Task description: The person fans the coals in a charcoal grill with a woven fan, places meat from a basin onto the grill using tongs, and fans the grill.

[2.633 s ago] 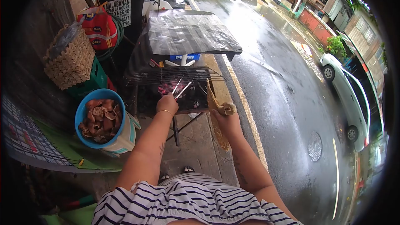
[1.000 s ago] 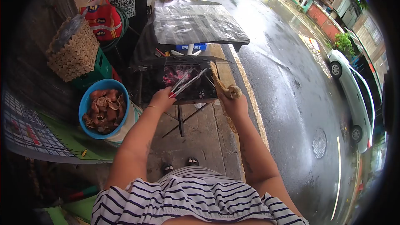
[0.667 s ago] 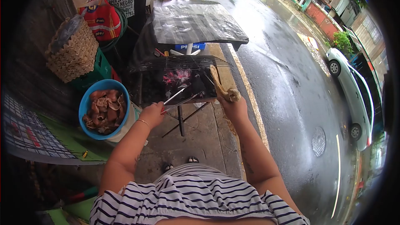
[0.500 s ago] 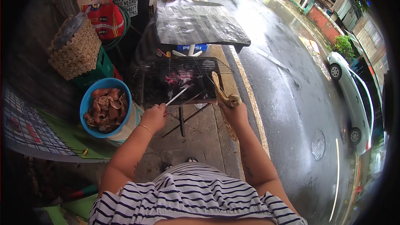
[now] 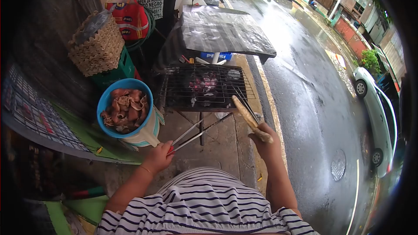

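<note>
My left hand (image 5: 157, 159), low in front of my body, is closed around the red grip of metal tongs (image 5: 191, 135). The tongs' two long arms point up and right, just below the front of the charcoal grill (image 5: 198, 103). My right hand (image 5: 266, 142) grips a tan hand fan (image 5: 246, 112), seen nearly edge-on and slanting up toward the grill's right front corner. Thin dark metal rods run beside the fan; whether my fingers hold them too, I cannot tell. Under the wire grate (image 5: 224, 88), coals (image 5: 203, 83) glow red amid grey ash.
Left of the grill, a blue basin (image 5: 102, 127) holds pieces of brownish meat (image 5: 126, 108). Behind it, a woven basket (image 5: 98, 45) sits on a green crate (image 5: 117, 70). A covered table (image 5: 226, 28) stands beyond the grill. Wet road (image 5: 305, 117) runs along the right, with a parked white car (image 5: 376, 113).
My left hand has drawn the tongs back from the coals toward my body. My right hand is lower and farther right, and the fan is turned. The grate now spreads over the coals.
</note>
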A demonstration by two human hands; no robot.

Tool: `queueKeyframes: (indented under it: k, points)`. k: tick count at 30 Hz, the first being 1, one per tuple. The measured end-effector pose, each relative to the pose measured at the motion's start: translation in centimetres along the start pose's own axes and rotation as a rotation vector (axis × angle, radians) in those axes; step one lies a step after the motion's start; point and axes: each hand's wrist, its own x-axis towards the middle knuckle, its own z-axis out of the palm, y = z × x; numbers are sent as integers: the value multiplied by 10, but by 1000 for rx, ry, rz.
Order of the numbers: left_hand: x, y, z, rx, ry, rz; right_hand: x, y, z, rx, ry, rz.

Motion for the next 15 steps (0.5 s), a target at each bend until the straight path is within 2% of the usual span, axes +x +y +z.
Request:
queueKeyframes:
  k: [3, 6, 9, 12, 15]
  points:
    - [12, 12, -1, 28, 222, -91, 0, -11, 2, 2, 128, -49]
    - [54, 10, 13, 119, 51, -307, -2, -13, 17, 85, 179, -91]
    - [64, -31, 55, 272, -247, -392, -10, -26, 26, 167, 195, -110]
    - [64, -37, 63, 297, -294, -398, -13, -19, 42, 201, 281, -171]
    - [62, -37, 70, 283, -301, -401, 3, -26, 51, 249, 382, -118]
